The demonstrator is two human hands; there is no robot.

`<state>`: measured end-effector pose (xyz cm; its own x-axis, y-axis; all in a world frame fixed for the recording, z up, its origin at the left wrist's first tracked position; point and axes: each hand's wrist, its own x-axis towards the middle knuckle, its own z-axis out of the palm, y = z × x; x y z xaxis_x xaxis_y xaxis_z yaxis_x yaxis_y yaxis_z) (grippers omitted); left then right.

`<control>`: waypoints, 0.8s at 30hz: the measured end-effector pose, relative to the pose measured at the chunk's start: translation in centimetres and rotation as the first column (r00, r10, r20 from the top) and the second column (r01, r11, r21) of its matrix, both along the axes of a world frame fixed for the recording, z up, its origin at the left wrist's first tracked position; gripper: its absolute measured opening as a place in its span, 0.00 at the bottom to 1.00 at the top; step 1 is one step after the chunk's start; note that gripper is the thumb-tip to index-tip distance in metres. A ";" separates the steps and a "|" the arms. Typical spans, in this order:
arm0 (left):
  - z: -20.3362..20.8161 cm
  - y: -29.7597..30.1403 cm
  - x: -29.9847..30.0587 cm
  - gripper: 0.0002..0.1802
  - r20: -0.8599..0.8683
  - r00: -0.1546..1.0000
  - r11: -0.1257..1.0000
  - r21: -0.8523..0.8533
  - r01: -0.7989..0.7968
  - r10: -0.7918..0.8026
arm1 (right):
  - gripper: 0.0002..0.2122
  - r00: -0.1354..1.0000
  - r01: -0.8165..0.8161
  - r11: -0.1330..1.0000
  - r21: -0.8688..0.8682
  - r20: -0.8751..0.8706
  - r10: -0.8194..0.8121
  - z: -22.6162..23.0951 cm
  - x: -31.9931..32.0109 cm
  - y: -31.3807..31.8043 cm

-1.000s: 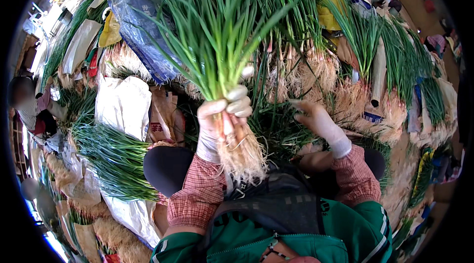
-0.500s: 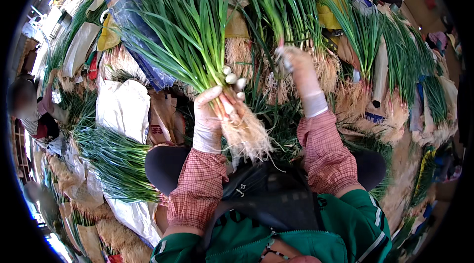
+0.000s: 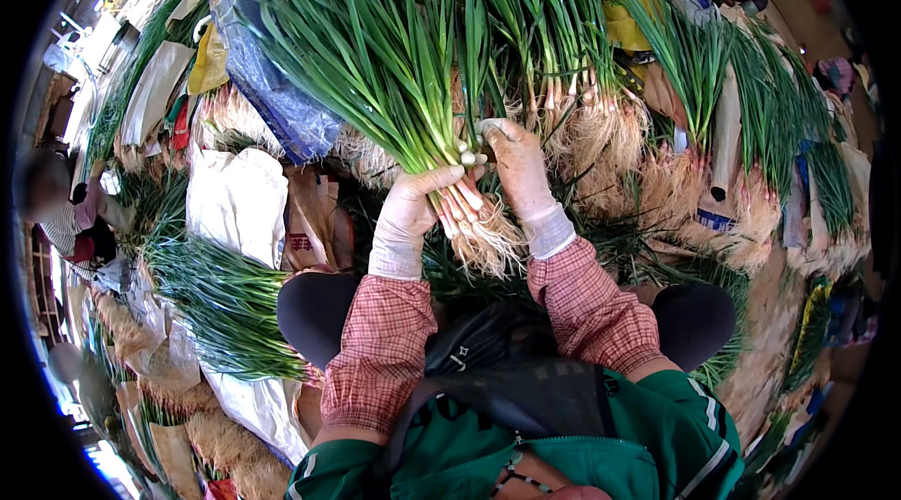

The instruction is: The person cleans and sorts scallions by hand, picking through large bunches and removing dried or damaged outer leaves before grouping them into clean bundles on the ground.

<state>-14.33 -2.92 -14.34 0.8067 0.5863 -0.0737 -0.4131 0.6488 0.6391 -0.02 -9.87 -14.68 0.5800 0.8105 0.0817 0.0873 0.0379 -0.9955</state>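
Observation:
A thick bunch of green garlic [image 3: 404, 87], long flat leaves fanning up and away, is wrapped in my closed left hand [image 3: 410, 204]. Its pale pinkish stems and stringy roots [image 3: 488, 237] stick out below the grip, toward my lap. Small white rounded tips show at the bunch's right side, apparently my left fingertips. My right hand [image 3: 514, 162], in a pale thin glove like the left, is closed right beside the bunch. Between its thumb and fingers is a green garlic stalk [image 3: 475, 78], whose leaves rise next to the bunch; its lower end is hidden.
Ahead lies a pile of green garlic [image 3: 554, 31] with roots toward me. More heaps [image 3: 221, 298] lie to the left and right. A white sack [image 3: 236, 204] and blue plastic sheeting [image 3: 282, 101] are on the left. Another person [image 3: 75, 219] sits at the far left.
My right hand has moved left from the pile to the bunch, bringing a stalk with it. My left hand still grips the bunch, its roots now drawn slightly higher.

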 end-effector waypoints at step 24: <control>1.0 -1.1 -1.0 0.42 0.379 0.922 0.937 -0.288 0.200 -0.080 | 0.10 0.937 0.116 0.965 -0.235 0.347 -0.028 3.7 5.4 1.9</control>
